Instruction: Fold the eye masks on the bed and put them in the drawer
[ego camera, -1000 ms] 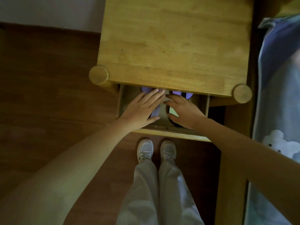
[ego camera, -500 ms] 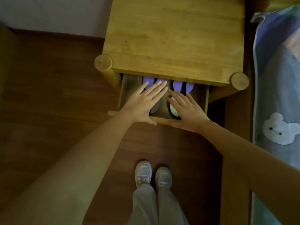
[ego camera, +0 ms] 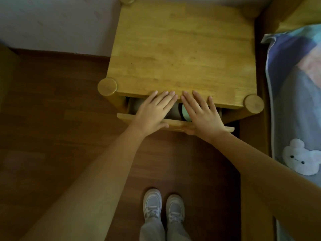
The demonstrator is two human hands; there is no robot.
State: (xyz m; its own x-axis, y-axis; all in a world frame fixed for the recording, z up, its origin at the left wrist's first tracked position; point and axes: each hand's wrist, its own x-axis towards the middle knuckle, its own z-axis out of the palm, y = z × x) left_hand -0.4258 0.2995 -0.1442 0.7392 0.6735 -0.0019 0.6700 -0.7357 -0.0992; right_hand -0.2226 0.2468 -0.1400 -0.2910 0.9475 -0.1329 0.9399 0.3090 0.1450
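The wooden nightstand's drawer (ego camera: 125,117) stands only a narrow gap open. My left hand (ego camera: 154,110) and my right hand (ego camera: 201,113) lie flat, fingers spread, across the gap, palms on the drawer's front edge and fingertips reaching the tabletop's rim. Between the hands a sliver of a pale green eye mask (ego camera: 185,113) shows inside the drawer. The other masks are hidden under the tabletop and my hands. Neither hand holds anything.
The nightstand top (ego camera: 184,49) is bare wood with round corner posts (ego camera: 107,86). The bed (ego camera: 295,101) with a blue bear-print cover runs along the right. Dark wooden floor (ego camera: 52,110) lies left and below, my two shoes (ego camera: 163,204) on it.
The drawer has slid inward from well open to nearly shut, both hands moving forward with its front. The purple masks have gone out of sight under the tabletop.
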